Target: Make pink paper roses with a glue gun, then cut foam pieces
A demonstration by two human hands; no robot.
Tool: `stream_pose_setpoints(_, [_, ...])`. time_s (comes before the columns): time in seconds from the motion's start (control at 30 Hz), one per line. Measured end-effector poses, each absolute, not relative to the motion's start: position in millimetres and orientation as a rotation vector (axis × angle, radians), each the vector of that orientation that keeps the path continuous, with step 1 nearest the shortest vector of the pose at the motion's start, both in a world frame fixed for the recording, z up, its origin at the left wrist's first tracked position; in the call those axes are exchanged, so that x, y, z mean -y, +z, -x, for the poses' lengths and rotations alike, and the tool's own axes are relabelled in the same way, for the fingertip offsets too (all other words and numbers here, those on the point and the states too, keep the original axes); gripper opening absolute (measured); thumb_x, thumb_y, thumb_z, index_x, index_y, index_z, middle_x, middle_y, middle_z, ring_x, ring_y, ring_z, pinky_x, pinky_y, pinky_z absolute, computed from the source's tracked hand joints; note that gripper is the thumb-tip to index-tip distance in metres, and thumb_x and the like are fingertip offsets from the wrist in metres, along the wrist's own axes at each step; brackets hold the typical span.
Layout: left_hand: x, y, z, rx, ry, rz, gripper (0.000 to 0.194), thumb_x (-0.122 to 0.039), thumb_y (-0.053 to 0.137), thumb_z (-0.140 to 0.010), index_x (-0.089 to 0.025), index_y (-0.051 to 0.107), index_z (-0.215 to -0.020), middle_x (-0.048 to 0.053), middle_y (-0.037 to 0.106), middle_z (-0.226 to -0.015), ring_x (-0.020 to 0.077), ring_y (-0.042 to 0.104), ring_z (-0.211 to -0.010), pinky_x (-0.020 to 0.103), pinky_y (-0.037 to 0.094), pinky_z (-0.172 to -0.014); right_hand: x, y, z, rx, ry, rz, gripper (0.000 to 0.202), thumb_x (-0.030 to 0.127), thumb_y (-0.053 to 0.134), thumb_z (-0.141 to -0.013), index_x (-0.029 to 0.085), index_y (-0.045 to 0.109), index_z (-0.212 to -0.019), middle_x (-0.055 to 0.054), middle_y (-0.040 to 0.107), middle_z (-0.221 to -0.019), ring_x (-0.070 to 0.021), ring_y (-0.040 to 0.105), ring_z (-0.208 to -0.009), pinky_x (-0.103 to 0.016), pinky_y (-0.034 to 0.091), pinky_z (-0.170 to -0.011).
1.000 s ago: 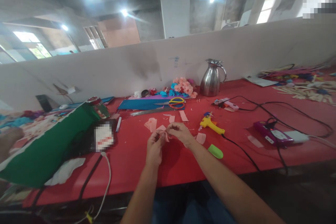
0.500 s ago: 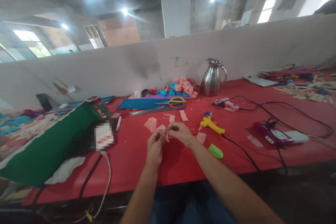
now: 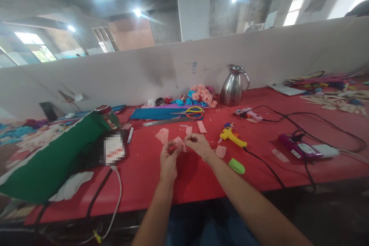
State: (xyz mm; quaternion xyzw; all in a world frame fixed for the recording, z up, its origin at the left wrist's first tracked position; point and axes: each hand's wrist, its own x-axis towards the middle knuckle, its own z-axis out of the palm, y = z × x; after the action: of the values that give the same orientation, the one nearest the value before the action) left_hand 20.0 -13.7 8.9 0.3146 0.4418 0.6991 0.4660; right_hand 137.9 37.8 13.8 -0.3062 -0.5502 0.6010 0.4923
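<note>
My left hand (image 3: 169, 159) is closed, its thumb and fingers pinched together. From its fingertips a pink crepe-paper flower (image 3: 162, 135) sticks out to the upper left. Close beside it, my right hand (image 3: 198, 146) is also pinched shut, and what lies between its fingertips is too small to make out. Cut pieces of pink paper lie around both hands: a strip (image 3: 201, 127) beyond them, a petal-shaped piece (image 3: 220, 151) by my right wrist, and another piece (image 3: 179, 142) partly hidden between the hands.
To the right lie a yellow glue gun (image 3: 233, 137) with its cord, a green piece (image 3: 236, 166) and a purple power strip (image 3: 300, 148). Scissors (image 3: 190, 112) rest on blue sheets behind. A steel jug (image 3: 231, 86) and finished paper flowers (image 3: 204, 95) stand by the partition. A green board (image 3: 57, 161) is at left.
My left hand has shifted slightly left, opening a small gap between the hands. The pink flower has moved left with it. My right hand has barely moved.
</note>
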Motion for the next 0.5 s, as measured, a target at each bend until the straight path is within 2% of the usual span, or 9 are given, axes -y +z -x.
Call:
stream_pose_setpoints(0.17, [11.4, 5.3, -18.1, -1.112, 1.766, -0.797, 0.026, -0.018, 0.078, -0.055, -0.016, 0.062, -0.075, -0.003, 0.063, -0.072, 0.0072, 0.055, -0.061, 0.019, 0.043, -0.061, -39.4, 9.5, -136.3, 1.363, 1.348, 0.799, 0.012, 0.03, 0.062, -0.066, 0.018, 0.059, -0.066, 0.005, 0.054, -0.054, -0.0089, 0.045, -0.049, -0.023, 0.036, -0.05])
stream_pose_setpoints(0.3, [9.6, 4.6, -17.4, -1.149, 1.873, -0.734, 0.024, -0.018, 0.079, -0.053, -0.016, 0.061, -0.069, -0.005, 0.061, -0.066, 0.0053, 0.052, -0.054, 0.017, 0.04, -0.055, -36.0, 10.7, -135.4, 1.416, 1.228, 0.848, 0.013, 0.03, 0.059, -0.068, 0.017, 0.059, -0.066, 0.005, 0.053, -0.053, -0.0089, 0.045, -0.049, -0.022, 0.036, -0.05])
stream_pose_setpoints(0.5, [10.0, 6.5, -20.6, -1.121, 1.738, -0.708, 0.028, -0.024, 0.081, -0.051, -0.014, 0.072, -0.076, 0.005, 0.072, -0.08, 0.0145, 0.063, -0.074, 0.023, 0.047, -0.068, -32.3, 8.1, -131.4, 1.472, 1.177, 0.84, 0.013, 0.029, 0.058, -0.067, 0.017, 0.061, -0.068, 0.002, 0.061, -0.061, -0.0107, 0.052, -0.055, -0.023, 0.041, -0.055])
